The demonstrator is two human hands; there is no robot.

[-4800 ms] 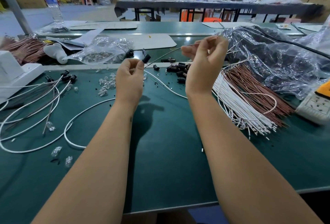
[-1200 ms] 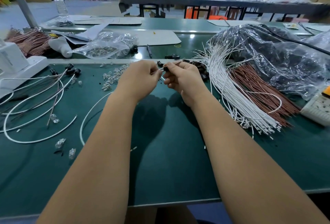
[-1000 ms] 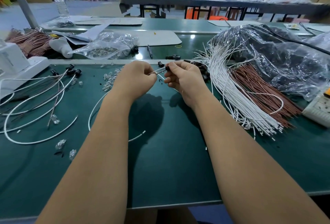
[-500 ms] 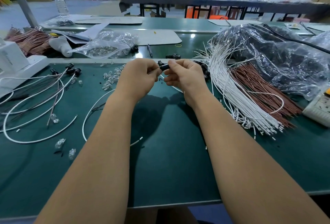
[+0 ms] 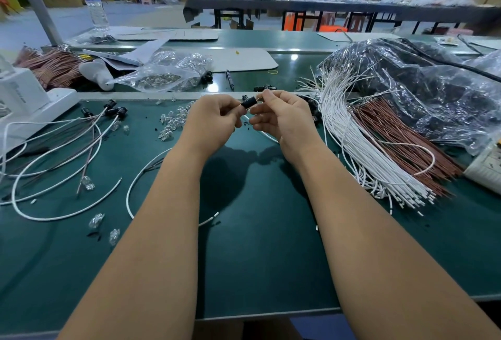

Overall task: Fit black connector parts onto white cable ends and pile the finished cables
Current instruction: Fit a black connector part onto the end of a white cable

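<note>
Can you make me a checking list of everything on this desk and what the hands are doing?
Surface: green table, bare in the middle.
Job's things: black connector held between both hands; loose black connectors; finished cables piled left.
Clutter: bag of clear parts, pen, small clear bulbs.
Grips: left hand and right hand both pinch the connector.
Cables: white cable bundle, brown wire bundle.
Surroundings: water bottle, far tables, boxes.

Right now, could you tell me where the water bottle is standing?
In the head view, the water bottle stands upright at the far left, on the back bench beside the slanted grey pole.
</note>
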